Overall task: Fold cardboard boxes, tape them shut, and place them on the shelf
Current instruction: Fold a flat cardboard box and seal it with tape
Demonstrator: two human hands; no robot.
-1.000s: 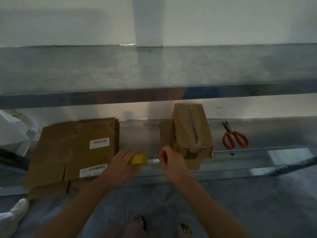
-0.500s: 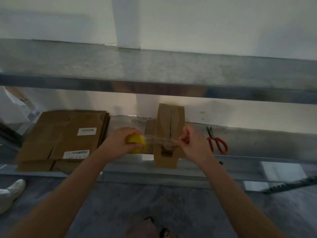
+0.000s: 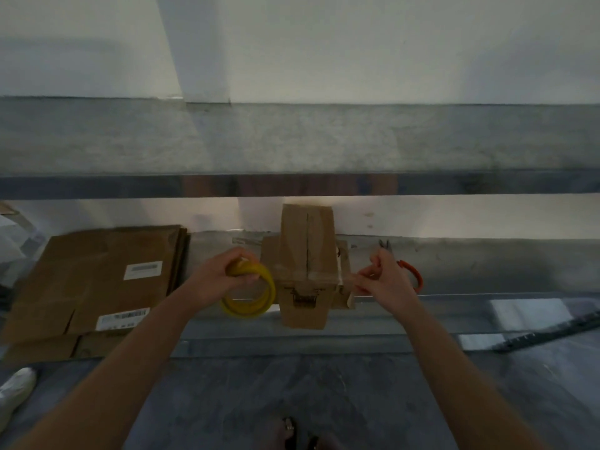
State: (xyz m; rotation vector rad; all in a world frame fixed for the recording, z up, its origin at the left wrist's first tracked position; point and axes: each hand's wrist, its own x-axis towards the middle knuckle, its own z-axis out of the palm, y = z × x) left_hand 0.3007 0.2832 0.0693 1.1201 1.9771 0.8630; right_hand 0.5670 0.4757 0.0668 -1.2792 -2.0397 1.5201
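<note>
A small folded cardboard box point(image 3: 306, 254) stands on the lower metal shelf point(image 3: 454, 306), its top seam running away from me. My left hand point(image 3: 224, 274) grips a yellow tape roll point(image 3: 251, 295) just left of the box. My right hand point(image 3: 381, 277) pinches the free end of a clear tape strip point(image 3: 311, 274) just right of the box. The strip stretches across the box's near top edge between both hands.
A stack of flat cardboard sheets point(image 3: 94, 280) with white labels lies at the left of the same shelf. Orange-handled scissors point(image 3: 410, 271) lie behind my right hand. An upper shelf point(image 3: 292, 141) overhangs the box. A white shoe point(image 3: 14, 391) is on the floor, bottom left.
My hands moved apart from in front of the box to either side of it, drawing the tape strip out across the box's top. The camera view shifted so the box is centred.
</note>
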